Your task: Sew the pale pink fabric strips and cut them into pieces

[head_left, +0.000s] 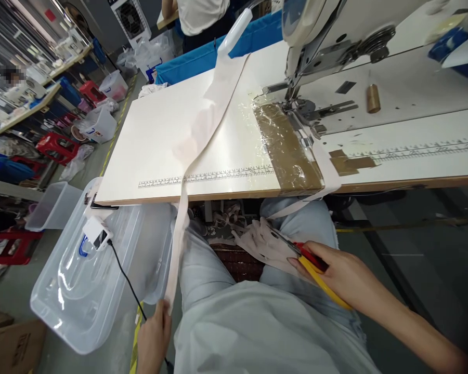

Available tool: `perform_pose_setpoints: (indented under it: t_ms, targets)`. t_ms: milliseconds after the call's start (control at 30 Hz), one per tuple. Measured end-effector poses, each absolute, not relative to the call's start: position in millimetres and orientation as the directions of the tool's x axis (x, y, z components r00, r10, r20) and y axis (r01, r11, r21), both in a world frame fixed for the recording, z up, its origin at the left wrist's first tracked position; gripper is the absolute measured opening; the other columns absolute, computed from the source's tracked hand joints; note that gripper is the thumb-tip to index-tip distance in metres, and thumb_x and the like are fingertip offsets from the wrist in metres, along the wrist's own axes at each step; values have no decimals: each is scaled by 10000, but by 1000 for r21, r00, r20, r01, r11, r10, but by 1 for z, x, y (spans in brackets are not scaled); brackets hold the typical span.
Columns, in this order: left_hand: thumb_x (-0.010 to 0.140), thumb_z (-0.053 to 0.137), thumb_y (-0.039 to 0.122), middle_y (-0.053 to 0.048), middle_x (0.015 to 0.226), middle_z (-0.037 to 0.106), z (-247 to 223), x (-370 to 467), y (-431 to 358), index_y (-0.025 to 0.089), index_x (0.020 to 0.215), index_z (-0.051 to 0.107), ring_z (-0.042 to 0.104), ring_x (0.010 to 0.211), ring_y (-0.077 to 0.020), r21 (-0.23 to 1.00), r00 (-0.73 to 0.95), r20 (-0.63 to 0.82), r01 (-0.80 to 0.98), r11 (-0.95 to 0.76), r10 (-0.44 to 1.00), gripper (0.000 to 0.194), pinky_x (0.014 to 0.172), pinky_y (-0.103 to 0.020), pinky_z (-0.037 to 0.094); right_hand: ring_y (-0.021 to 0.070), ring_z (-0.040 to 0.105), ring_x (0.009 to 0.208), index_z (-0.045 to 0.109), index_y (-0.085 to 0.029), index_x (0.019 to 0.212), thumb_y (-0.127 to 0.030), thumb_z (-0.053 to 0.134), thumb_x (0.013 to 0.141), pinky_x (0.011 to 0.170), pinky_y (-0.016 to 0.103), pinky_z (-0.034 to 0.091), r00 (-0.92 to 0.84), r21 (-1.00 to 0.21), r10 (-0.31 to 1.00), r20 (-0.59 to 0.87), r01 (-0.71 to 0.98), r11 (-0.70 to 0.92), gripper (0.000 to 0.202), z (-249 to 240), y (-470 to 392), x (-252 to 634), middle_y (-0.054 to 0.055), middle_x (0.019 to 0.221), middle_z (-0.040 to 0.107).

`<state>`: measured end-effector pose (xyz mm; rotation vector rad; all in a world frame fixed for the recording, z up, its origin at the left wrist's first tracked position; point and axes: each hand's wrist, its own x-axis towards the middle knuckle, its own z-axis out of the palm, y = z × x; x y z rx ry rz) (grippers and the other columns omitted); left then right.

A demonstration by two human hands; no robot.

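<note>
My left hand (155, 332) is closed on the end of a pale pink fabric strip (178, 234), low at the left of my lap. That strip runs up over the table's front edge and across the white top towards the back. In my right hand (337, 272) are scissors (310, 262) with red and yellow handles, their blades pointing up and left over my thigh. A heap of pale fabric strips (263, 241) lies between my knees, close to the blades. Another strip (327, 169) hangs from the sewing machine (296, 104) over the table edge.
A lidded clear plastic box (86, 280) stands left of my legs, with a white device (97, 234) and black cable on it. A ruler scale (226, 175) and brown tape (284, 150) mark the table (140, 140). A wooden-coloured bobbin (373, 98) stands right of the needle. Another person (205, 21) is behind.
</note>
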<state>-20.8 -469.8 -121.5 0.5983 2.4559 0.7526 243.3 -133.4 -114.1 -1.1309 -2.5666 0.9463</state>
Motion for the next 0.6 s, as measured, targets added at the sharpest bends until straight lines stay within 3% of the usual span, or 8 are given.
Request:
perform_pose_setpoints:
  t_ms: [100, 167, 233, 300, 400, 500, 567, 600]
  targets:
    - [827, 638, 485, 3, 561, 640, -94, -6, -442, 291, 757, 675, 650, 549, -232, 709, -669, -479, 87, 700, 568, 210, 583, -330, 502, 168, 508, 468, 422, -241, 671, -659, 466, 877, 456, 270, 379, -714, -642, 694, -96, 576, 505, 468, -116, -134, 237, 9, 560, 577]
    - [897, 548, 559, -68, 922, 758, -74, 6, -400, 280, 995, 697, 721, 881, -273, 820, -424, -564, -191, 539, 708, 332, 784, -396, 551, 163, 506, 480, 405, -238, 661, -637, 489, 868, 460, 261, 380, -741, -671, 663, -106, 545, 502, 457, -115, -137, 233, 1, 560, 562]
    - [895, 590, 539, -143, 1192, 697, -59, 14, -355, 222, 1155, 648, 631, 1171, -308, 844, -186, -506, -311, 438, 842, 414, 886, -411, 533, 162, 505, 500, 390, -238, 665, -602, 491, 875, 469, 253, 380, -770, -702, 627, -119, 512, 495, 432, -111, -139, 230, -6, 564, 542]
    - [878, 634, 522, -157, 1078, 725, -52, 19, -317, 182, 1089, 656, 667, 1088, -286, 855, -118, -479, -287, 432, 870, 401, 824, -354, 541, 166, 512, 520, 410, -237, 686, -580, 497, 877, 472, 251, 368, -796, -715, 588, -140, 493, 496, 402, -105, -141, 229, -6, 587, 542]
    - [863, 651, 517, -94, 844, 688, -52, 20, -283, 162, 862, 688, 648, 760, -171, 928, -232, -368, -37, 370, 900, 357, 660, -255, 497, 172, 522, 542, 452, -235, 715, -588, 517, 867, 487, 257, 362, -825, -711, 526, -207, 496, 498, 390, -91, -141, 230, -3, 624, 553]
    - [857, 667, 478, -99, 1013, 618, -55, 19, -270, 161, 782, 698, 560, 717, -113, 944, -334, -147, 233, 232, 931, 327, 624, -228, 459, 175, 533, 586, 445, -231, 718, -601, 513, 874, 525, 262, 384, -840, -725, 460, -289, 506, 468, 407, -80, -138, 230, -1, 664, 559]
    - [874, 637, 492, -104, 1060, 621, -56, 18, -267, 164, 809, 684, 551, 641, -85, 951, -335, -157, 203, 234, 929, 338, 573, -222, 452, 174, 533, 612, 441, -228, 728, -586, 500, 893, 550, 263, 392, -857, -745, 412, -310, 488, 455, 399, -77, -134, 229, 1, 693, 561]
    - [883, 614, 516, -94, 984, 651, -57, 18, -266, 165, 837, 668, 552, 582, -79, 956, -322, -213, 127, 265, 923, 358, 537, -218, 446, 173, 532, 626, 441, -226, 737, -572, 495, 903, 562, 263, 394, -867, -756, 385, -315, 475, 451, 388, -76, -133, 227, 2, 707, 559]
